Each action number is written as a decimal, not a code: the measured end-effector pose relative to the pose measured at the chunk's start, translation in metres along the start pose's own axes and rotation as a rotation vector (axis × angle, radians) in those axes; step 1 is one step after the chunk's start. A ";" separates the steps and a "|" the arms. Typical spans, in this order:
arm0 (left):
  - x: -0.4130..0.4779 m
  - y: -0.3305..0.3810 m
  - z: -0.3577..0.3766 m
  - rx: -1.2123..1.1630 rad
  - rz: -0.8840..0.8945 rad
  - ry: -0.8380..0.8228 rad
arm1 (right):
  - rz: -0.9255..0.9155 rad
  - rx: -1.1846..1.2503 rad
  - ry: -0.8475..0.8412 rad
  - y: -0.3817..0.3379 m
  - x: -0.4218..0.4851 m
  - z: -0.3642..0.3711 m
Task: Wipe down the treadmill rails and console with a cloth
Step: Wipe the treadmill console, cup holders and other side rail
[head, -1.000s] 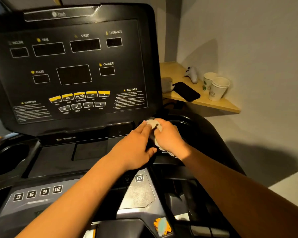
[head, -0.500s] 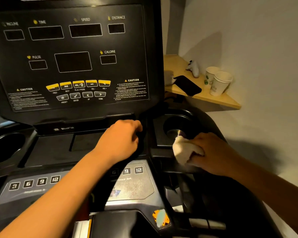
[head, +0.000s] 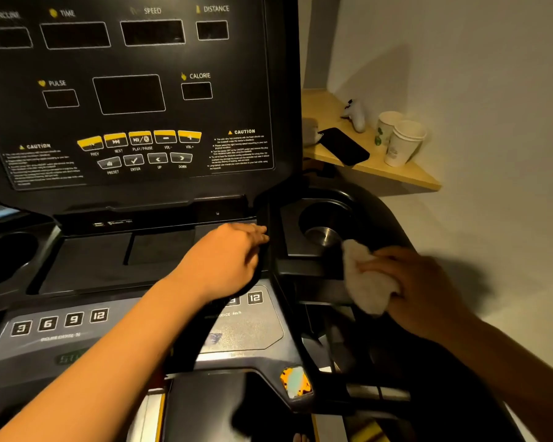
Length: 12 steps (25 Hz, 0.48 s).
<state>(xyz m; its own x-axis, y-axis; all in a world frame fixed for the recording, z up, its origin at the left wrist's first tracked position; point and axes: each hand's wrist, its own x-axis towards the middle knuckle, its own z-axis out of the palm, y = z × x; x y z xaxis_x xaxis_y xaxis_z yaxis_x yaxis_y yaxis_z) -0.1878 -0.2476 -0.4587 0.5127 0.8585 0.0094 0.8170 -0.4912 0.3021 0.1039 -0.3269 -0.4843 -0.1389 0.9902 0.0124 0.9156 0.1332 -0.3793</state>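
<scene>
The black treadmill console point(head: 134, 100) fills the upper left, its displays dark. My right hand point(head: 425, 288) grips a bunched white cloth point(head: 366, 277) and presses it against the black right-hand edge of the console, just in front of the right cup holder point(head: 324, 223). My left hand point(head: 227, 256) rests with curled fingers on a black curved grip bar point(head: 205, 323) at the centre of the console tray; the bar runs down under my forearm. The speed keys point(head: 255, 297) sit just below that hand.
A wooden corner shelf point(head: 393, 173) stands behind the console's right side, carrying two paper cups point(head: 399, 141), a black phone point(head: 344, 146) and a white controller point(head: 356, 114). A second cup holder point(head: 7, 256) is at the far left. A white wall lies to the right.
My right hand took the cloth away from my left hand and moved right and toward me, onto the edge by the cup holder. My left hand stayed on the grip bar.
</scene>
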 end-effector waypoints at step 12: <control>-0.020 0.022 0.015 -0.059 -0.109 -0.110 | -0.196 0.332 0.122 -0.087 0.067 0.046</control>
<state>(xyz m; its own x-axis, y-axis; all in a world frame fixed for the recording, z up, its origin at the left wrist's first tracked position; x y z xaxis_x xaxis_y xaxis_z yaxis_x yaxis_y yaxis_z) -0.1763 -0.2777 -0.4666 0.4506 0.8833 -0.1295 0.8539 -0.3841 0.3512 -0.0028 -0.2741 -0.4932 -0.2343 0.9478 0.2162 0.7018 0.3188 -0.6371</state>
